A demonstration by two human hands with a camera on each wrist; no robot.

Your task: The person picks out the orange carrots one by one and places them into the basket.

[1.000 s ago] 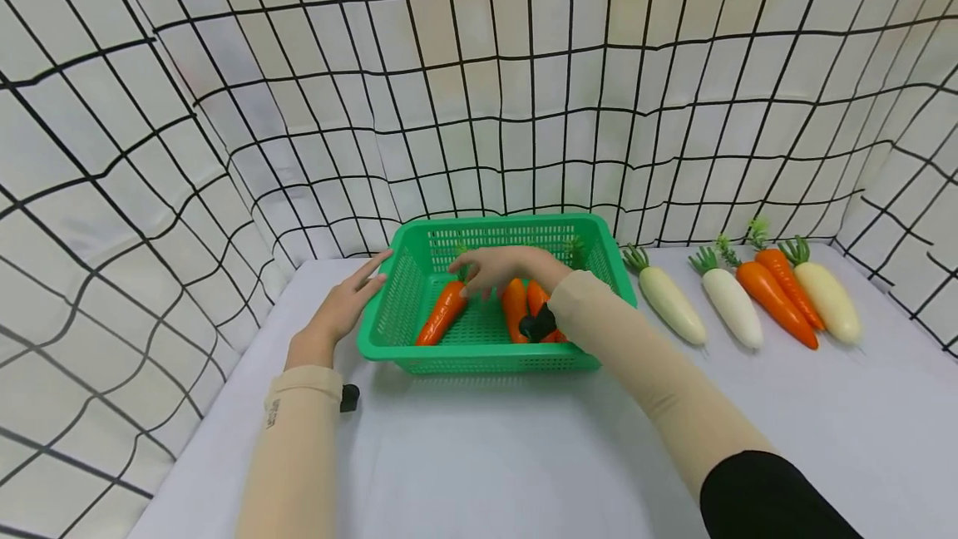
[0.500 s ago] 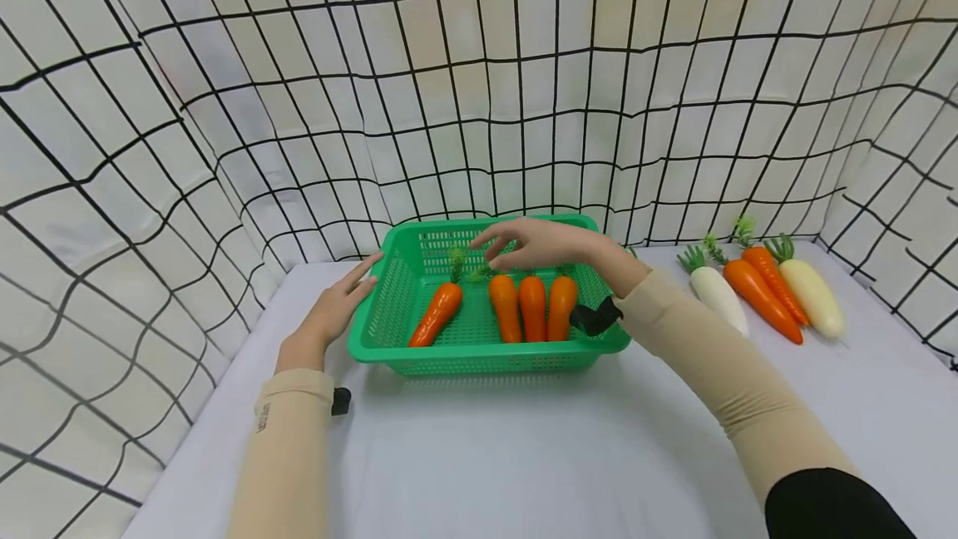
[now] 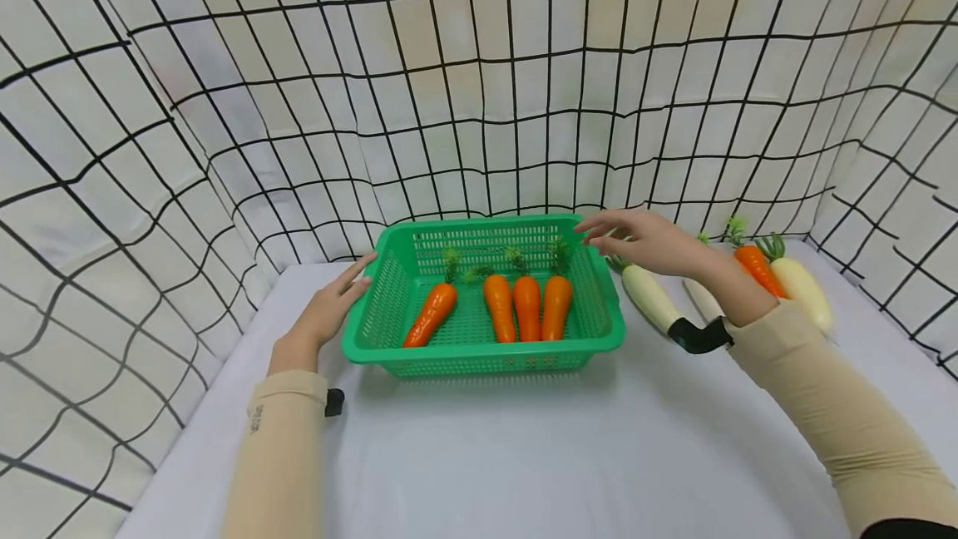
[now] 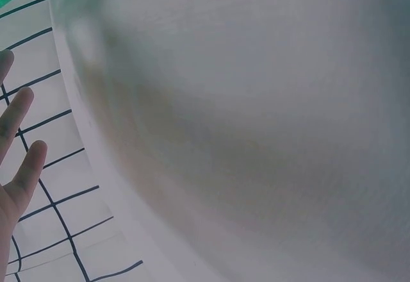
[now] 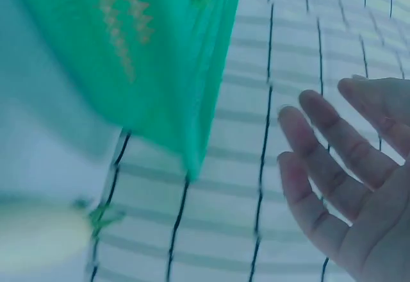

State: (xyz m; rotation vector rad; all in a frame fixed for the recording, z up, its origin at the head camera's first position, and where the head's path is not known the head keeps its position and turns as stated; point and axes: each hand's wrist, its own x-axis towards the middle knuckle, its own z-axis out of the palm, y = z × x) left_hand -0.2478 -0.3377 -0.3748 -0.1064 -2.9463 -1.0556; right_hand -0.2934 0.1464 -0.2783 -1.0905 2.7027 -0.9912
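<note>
My left hand (image 3: 323, 312) rests its straight fingers against the left rim of a green plastic basket (image 3: 486, 360). Several orange carrots with green tops lie inside: a tilted carrot (image 3: 432, 314) on the left, and a carrot (image 3: 499, 308), a carrot (image 3: 527, 309) and a carrot (image 3: 556, 308) side by side on the right. Above the basket's back right corner hovers my right hand (image 3: 647, 241), with nothing in it. Its fingers look loosely bent in the right wrist view. The nearest vegetable to it is a pale green-white radish (image 3: 649, 296), just right of the basket.
Farther right lie a white radish (image 3: 702, 299) partly hidden by my right arm, a carrot (image 3: 759, 269) and a cream radish (image 3: 802, 294). A black wire grid (image 3: 479, 121) over white cloth surrounds the white table (image 3: 479, 447) at the back and sides.
My right hand has moved from over the carrots inside the basket rightward to above its right edge, leaving the carrots uncovered. My left hand stays at the left rim.
</note>
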